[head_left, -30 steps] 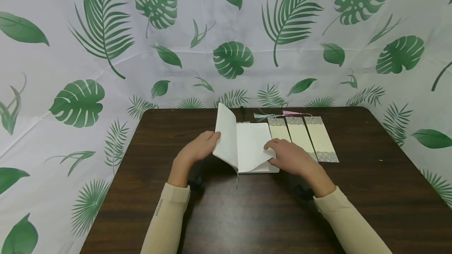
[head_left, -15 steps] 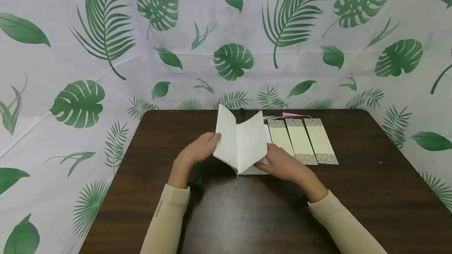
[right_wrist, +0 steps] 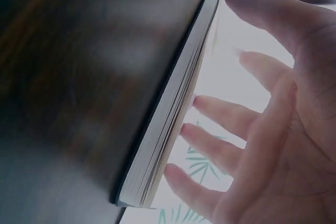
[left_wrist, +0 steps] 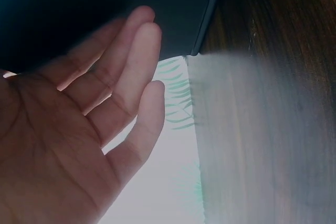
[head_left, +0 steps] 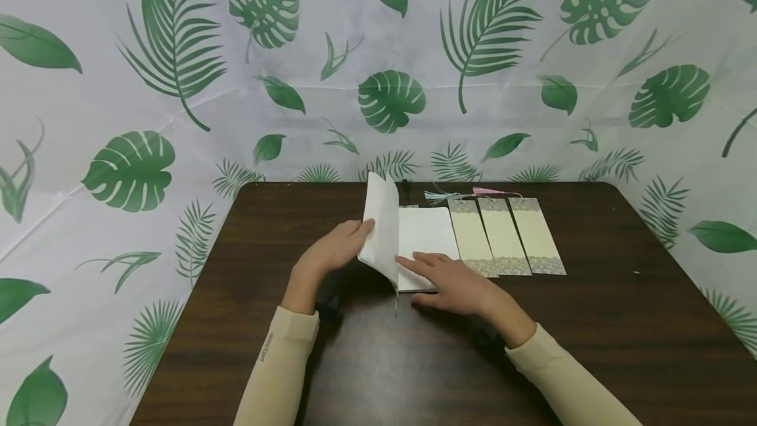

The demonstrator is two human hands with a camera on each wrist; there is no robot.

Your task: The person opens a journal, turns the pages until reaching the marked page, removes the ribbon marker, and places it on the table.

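Observation:
An open notebook [head_left: 424,232] with white pages lies on the dark table. Its left side stands raised, and my left hand [head_left: 331,246] pinches that edge, thumb on the pages and fingers behind. From the left wrist, those fingers lie against the black cover [left_wrist: 176,11]. My right hand [head_left: 458,284] spreads its fingers over the lower part of the right page, near the spine. In the right wrist view, the fingertips are at the page block [right_wrist: 170,114], with the thumb by its corner. A thin ribbon [head_left: 396,306] hangs from the spine's lower end.
Three cream bookmarks [head_left: 537,235] with lace-patterned ends lie side by side, right of the notebook. A pale blue tassel [head_left: 437,196] and a pink tassel [head_left: 487,190] lie above them. Behind the wooden table [head_left: 621,321] hangs a leaf-print cloth [head_left: 331,110].
My right hand has lifted a page from the right side, turned it over to the left, and now lies spread over the right page. My left hand keeps its hold.

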